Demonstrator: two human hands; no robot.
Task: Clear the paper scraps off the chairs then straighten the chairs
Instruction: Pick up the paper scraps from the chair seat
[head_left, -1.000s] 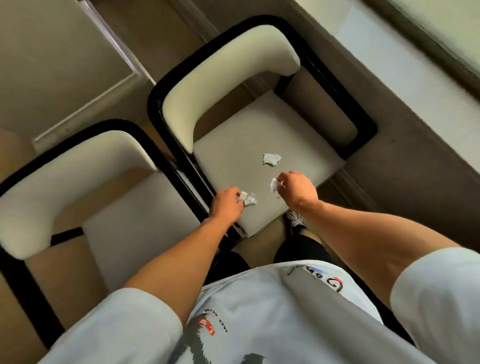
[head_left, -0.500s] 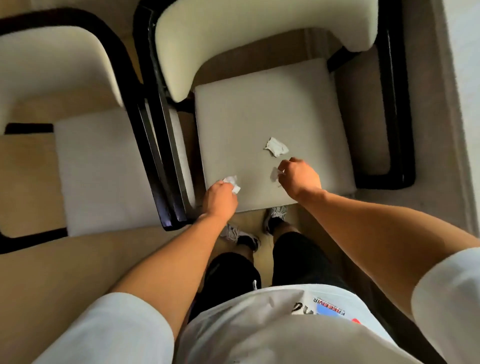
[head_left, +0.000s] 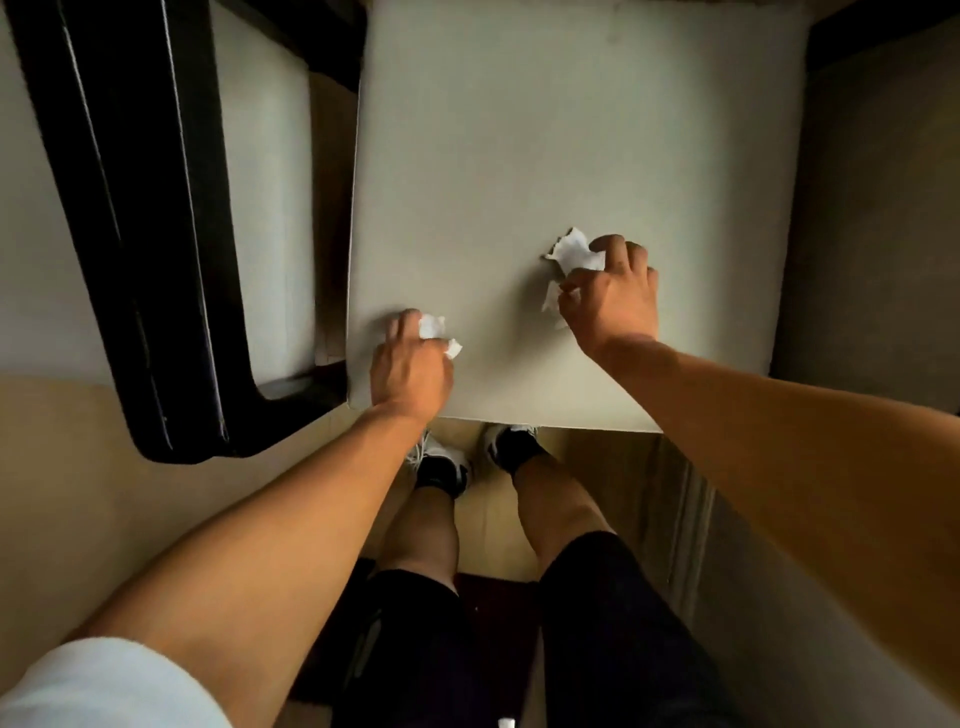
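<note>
We're looking straight down on the pale seat cushion (head_left: 571, 130) of the right-hand chair. Our left hand (head_left: 410, 364) sits at the near left corner of that seat, fingers curled round a crumpled white scrap (head_left: 432, 326); a second bit of white paper (head_left: 453, 348) pokes out just right of the knuckles, and we can't tell if it's a separate piece or part of the same wad. Our right hand (head_left: 613, 296) is further right and a little farther in, on the same seat, fingers bent and pinching a torn white scrap (head_left: 574, 252) that sticks out to the far left of the fingertips. Another white piece (head_left: 550, 297) shows under the thumb side of that hand, touching it; held or just lying there, can't tell. Left of the seat is the black frame (head_left: 135, 234) of the neighbouring chair, its own pale seat (head_left: 265, 156) just beside ours with a narrow gap between. Near edge of the cushion overhangs our shoes (head_left: 441, 462) on the tan floor (head_left: 78, 467).
</note>
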